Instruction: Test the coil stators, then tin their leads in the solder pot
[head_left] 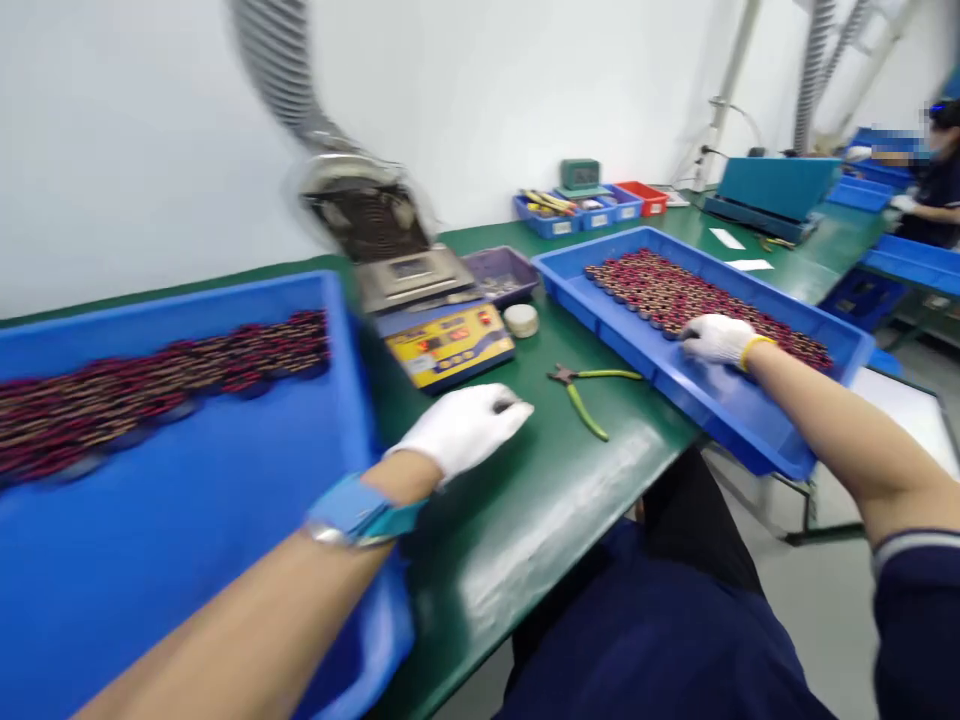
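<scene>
My left hand, in a white glove with a blue band at the wrist, hovers over the green bench in front of a yellow-faced device. Its thumb and fingers are pinched together; a dark spot shows between them, too small to name. Over to the right, my right hand, gloved too, reaches into a blue tray, with curled fingers at the near edge of rows of small red-and-copper wound coils. What those fingertips grip is hidden. More such coils, blurred, lie in the left blue tray.
Green-handled cutting pliers lie between the trays. Behind are a round white tin, a purple bin and a ribbed duct above the device. Small blue bins line the wall. Another person works at far right.
</scene>
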